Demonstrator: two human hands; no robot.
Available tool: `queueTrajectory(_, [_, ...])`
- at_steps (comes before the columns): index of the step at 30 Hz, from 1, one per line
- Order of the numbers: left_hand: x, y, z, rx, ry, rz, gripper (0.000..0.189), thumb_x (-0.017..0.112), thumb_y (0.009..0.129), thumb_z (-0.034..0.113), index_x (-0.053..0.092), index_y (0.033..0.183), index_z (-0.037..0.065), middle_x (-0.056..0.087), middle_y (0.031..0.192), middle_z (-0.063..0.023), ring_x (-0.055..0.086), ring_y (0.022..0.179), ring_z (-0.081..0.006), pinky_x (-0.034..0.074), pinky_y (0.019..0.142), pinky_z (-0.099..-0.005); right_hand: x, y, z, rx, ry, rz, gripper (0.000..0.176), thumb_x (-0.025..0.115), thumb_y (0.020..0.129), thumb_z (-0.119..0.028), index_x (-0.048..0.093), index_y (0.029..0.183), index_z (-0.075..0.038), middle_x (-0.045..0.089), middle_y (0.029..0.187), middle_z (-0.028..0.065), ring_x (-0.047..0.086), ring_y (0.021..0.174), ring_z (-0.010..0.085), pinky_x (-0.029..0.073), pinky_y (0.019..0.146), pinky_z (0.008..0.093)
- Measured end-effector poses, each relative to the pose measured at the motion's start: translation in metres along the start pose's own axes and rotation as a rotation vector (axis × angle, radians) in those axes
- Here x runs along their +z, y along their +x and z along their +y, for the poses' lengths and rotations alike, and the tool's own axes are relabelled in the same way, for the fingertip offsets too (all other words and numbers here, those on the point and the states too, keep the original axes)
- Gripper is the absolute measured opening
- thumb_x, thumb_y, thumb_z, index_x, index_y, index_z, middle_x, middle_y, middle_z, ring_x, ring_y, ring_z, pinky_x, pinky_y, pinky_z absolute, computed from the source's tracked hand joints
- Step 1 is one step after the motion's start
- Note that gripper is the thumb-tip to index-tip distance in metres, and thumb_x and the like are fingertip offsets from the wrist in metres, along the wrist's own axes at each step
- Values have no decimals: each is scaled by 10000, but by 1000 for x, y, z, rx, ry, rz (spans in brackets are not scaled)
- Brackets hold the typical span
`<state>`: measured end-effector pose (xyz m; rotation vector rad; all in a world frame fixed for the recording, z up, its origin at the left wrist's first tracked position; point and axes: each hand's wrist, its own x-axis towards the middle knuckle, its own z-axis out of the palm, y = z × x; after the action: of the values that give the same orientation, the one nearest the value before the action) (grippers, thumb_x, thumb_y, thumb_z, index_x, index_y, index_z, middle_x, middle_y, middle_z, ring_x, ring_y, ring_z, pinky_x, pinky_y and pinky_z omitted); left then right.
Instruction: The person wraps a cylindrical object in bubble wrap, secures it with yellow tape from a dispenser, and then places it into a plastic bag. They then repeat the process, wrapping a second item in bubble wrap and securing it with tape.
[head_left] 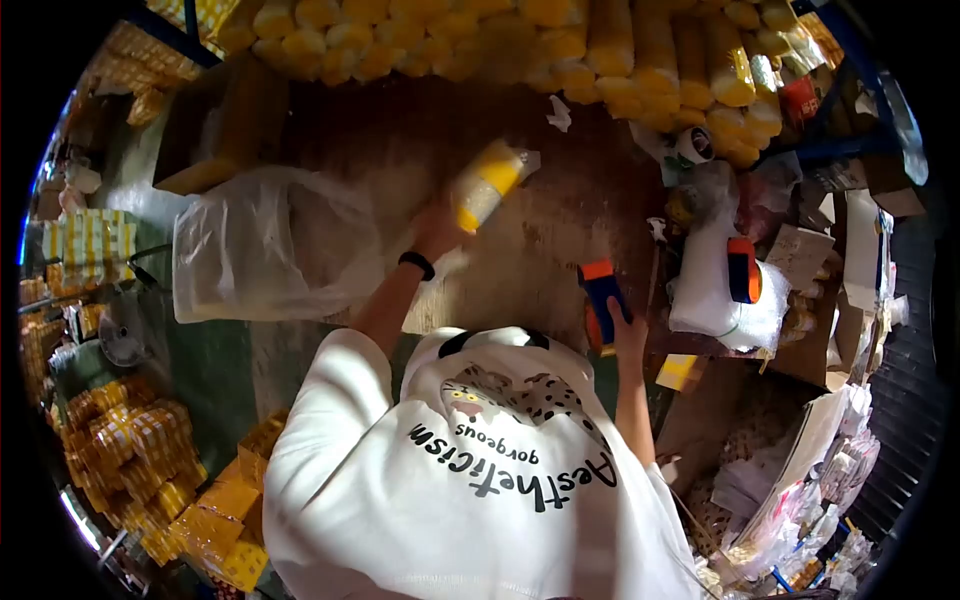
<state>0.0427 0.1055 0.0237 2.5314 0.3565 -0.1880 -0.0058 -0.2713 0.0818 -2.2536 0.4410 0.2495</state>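
Observation:
My left hand point(437, 229), with a black band at the wrist, is closed on the lower end of a yellow and white wrapped roll point(490, 186) that tilts up to the right over the wooden table point(530, 245). Closer to the table's front edge, my right hand point(627, 328) grips a blue and orange tape dispenser point(604, 297). The roll and the dispenser are apart. A clear plastic bag point(275, 245) lies left of my left hand.
Yellow and white rolls point(610, 55) are piled along the back. An open cardboard box point(215, 125) stands back left. At right are bubble wrap point(715, 290), a second dispenser point(744, 270) and a tape roll point(695, 145). Packed yellow bundles point(130, 440) lie lower left.

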Motion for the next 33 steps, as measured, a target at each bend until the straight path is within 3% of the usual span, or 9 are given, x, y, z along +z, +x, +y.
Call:
queueTrajectory(4, [-30, -15, 8, -18, -933, -251, 827, 819, 648, 219, 396, 1337, 47, 575, 1175, -135, 574, 1059, -247, 498, 858, -369, 17, -3, 27, -174, 71, 140, 582, 655, 826, -476, 612, 1091, 39, 666, 980, 172, 641, 883, 258, 477, 791, 321])
queueTrajectory(10, [-99, -69, 34, -652, -1570, -738, 493, 686, 833, 232, 518, 1253, 36, 630, 1099, -116, 620, 973, -196, 512, 858, -323, 12, -9, 2, 24, -13, -30, 524, 659, 841, -429, 603, 1085, 31, 667, 928, 164, 629, 801, 259, 475, 725, 358])
queueTrajectory(14, [-121, -96, 37, -775, -1345, -956, 425, 641, 871, 252, 551, 1231, 45, 628, 1126, -112, 610, 998, -180, 497, 885, -318, 23, -2, 6, -179, 32, 32, 482, 648, 854, -420, 600, 973, 45, 628, 819, 159, 600, 722, 218, 466, 651, 347])
queueTrajectory(16, [-114, -102, 11, 156, -920, -875, 426, 631, 880, 271, 551, 1237, 54, 633, 1115, -82, 596, 999, -148, 482, 881, -285, 29, -1, 5, -231, 49, 68, 457, 652, 858, -400, 584, 936, 45, 606, 782, 153, 583, 698, 216, 459, 640, 346])
queueTrajectory(18, [-110, -104, -2, 372, -689, -950, 416, 610, 895, 288, 552, 1243, 67, 625, 1121, -54, 575, 1008, -122, 463, 882, -261, 35, 2, 1, -249, 32, 102, 440, 658, 858, -387, 564, 916, 39, 582, 752, 150, 568, 675, 222, 455, 633, 346])
queueTrajectory(20, [-110, -90, 15, -48, -731, -1261, 398, 578, 917, 301, 553, 1250, 84, 603, 1143, -27, 547, 1023, -103, 439, 888, -245, 44, 7, 9, -347, -32, 106, 493, 623, 874, -426, 546, 1015, 40, 595, 756, 170, 573, 652, 260, 460, 612, 362])
queueTrajectory(23, [-83, -63, 30, -230, -684, -1393, 402, 520, 945, 350, 557, 1246, 86, 550, 1194, -12, 506, 1054, -92, 413, 897, -241, 47, 8, 9, -391, -5, 92, 460, 645, 863, -413, 531, 988, 15, 572, 750, 155, 547, 639, 266, 453, 615, 354])
queueTrajectory(29, [-101, -70, 90, 410, -341, -1158, 542, 456, 943, 469, 500, 1298, 61, 424, 1346, -41, 399, 1234, -163, 307, 1033, -278, 48, 0, 16, -429, 122, 125, 436, 659, 854, -402, 525, 960, 0, 574, 801, 173, 569, 685, 314, 464, 645, 369])
queueTrajectory(33, [-91, -80, 46, 476, -1117, -1093, 657, 590, 879, 441, 400, 1369, 46, 348, 1433, -90, 311, 1332, -185, 260, 1082, -323, 49, -9, 5, -220, -28, 86, 485, 627, 869, -418, 527, 1101, -3, 612, 892, 203, 614, 786, 380, 486, 676, 413])
